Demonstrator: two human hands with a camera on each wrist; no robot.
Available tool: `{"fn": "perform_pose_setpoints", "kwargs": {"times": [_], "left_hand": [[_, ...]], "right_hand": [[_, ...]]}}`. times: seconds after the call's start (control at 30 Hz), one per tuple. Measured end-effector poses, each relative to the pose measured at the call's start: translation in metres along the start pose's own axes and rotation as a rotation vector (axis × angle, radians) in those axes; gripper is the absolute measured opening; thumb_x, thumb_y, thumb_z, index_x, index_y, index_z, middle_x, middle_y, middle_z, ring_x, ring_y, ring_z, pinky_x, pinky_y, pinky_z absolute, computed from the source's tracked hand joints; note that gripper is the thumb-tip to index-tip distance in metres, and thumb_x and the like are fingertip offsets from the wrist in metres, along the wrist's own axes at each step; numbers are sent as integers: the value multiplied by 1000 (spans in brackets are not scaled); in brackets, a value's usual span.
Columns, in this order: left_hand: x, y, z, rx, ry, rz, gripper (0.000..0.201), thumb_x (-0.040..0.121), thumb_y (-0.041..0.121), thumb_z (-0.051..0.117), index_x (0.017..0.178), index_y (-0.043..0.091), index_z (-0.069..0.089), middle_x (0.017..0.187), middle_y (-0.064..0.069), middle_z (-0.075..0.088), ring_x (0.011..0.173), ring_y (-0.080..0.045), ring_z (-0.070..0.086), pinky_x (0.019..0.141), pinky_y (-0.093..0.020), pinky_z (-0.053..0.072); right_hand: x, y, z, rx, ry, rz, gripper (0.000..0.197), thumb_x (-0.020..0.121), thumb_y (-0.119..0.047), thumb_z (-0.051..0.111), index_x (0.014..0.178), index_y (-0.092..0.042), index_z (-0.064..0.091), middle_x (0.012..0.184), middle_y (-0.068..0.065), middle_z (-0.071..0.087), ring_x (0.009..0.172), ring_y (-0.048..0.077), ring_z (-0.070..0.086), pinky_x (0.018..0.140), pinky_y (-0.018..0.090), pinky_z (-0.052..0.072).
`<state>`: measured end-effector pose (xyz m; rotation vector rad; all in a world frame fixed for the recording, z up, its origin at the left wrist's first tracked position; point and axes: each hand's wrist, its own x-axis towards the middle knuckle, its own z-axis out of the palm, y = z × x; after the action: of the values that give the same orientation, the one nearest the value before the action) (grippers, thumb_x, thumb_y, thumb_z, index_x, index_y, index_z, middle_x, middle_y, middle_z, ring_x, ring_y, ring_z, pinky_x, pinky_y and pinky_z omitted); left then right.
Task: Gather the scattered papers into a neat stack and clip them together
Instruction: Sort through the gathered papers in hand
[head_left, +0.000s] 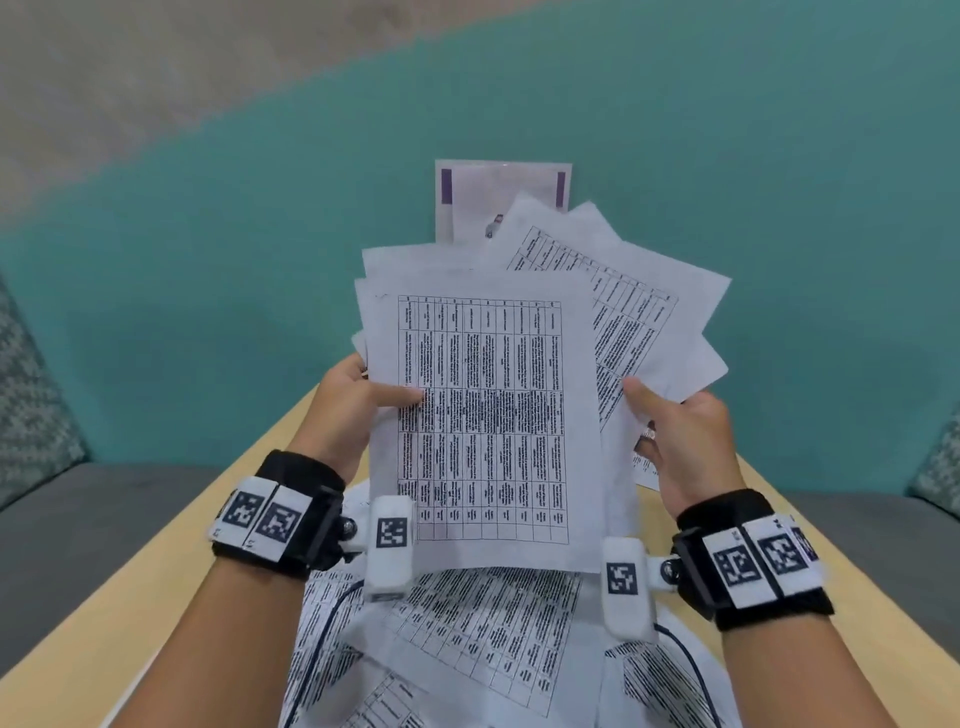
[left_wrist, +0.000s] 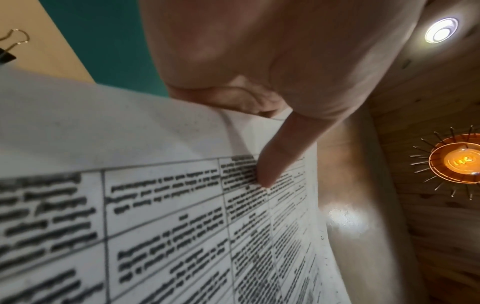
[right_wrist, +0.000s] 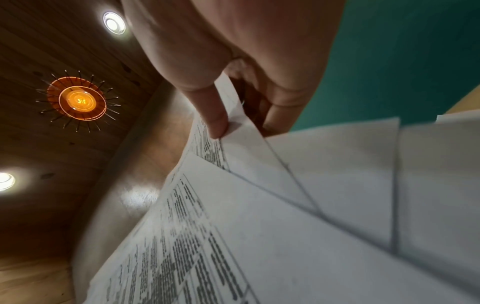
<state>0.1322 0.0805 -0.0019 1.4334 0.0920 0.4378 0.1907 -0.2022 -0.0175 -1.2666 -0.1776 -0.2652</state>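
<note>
Both hands hold a fanned bundle of printed papers (head_left: 483, 405) upright above the table. My left hand (head_left: 358, 400) pinches the bundle's left edge, thumb on the front sheet (left_wrist: 182, 205) and fingers behind. My right hand (head_left: 680, 436) pinches the right edge, thumb on the front and fingers behind the skewed sheets (right_wrist: 324, 185). More printed sheets (head_left: 467, 639) lie loose on the table below. A black binder clip (left_wrist: 7, 53) with wire handles lies on the table at the left wrist view's left edge.
The light wooden table (head_left: 156, 597) runs toward a teal floor. A white leaflet with purple bars (head_left: 498, 192) shows behind the bundle. Grey seats (head_left: 78, 519) flank the table on both sides. Ceiling lamps (right_wrist: 78, 100) show in the wrist views.
</note>
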Motion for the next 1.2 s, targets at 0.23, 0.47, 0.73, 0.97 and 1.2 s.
{"fn": "perform_pose_setpoints", "kwargs": {"times": [0.23,0.47,0.73,0.97,1.2], "left_hand": [[0,-1,4,-64,-22,-5,51,83,-21,65,127,4,63,113,-9,79,103,-28,76,86,-39,59],[2,-2,4,-131,-3,13,58,82,-23,62,130,9,63,120,-14,76,112,-34,73,101,-53,54],[1,-4,9,-119,111,96,63,75,-23,69,125,15,64,121,-7,76,113,-29,72,104,-53,54],[9,-18,13,-164,129,57,100,44,9,98,134,2,55,139,-14,65,127,-36,62,110,-56,47],[9,-31,16,-84,82,19,49,80,-10,74,124,10,67,115,-4,79,112,-28,72,104,-51,53]], "right_hand": [[-1,-2,1,230,-31,101,17,97,-28,65,107,-15,67,101,-2,75,95,19,71,82,39,56],[-12,5,5,234,-304,301,32,86,-18,71,115,-6,74,123,16,71,113,31,68,103,50,49],[-17,7,13,132,-220,151,75,58,-25,89,126,-6,65,118,11,74,109,29,71,99,49,52],[-4,31,11,43,-39,110,53,65,-6,89,110,-7,62,108,9,75,95,25,73,83,37,58],[-4,58,3,-34,-54,176,35,70,2,84,101,-12,73,105,5,78,101,26,72,99,48,53]]}}
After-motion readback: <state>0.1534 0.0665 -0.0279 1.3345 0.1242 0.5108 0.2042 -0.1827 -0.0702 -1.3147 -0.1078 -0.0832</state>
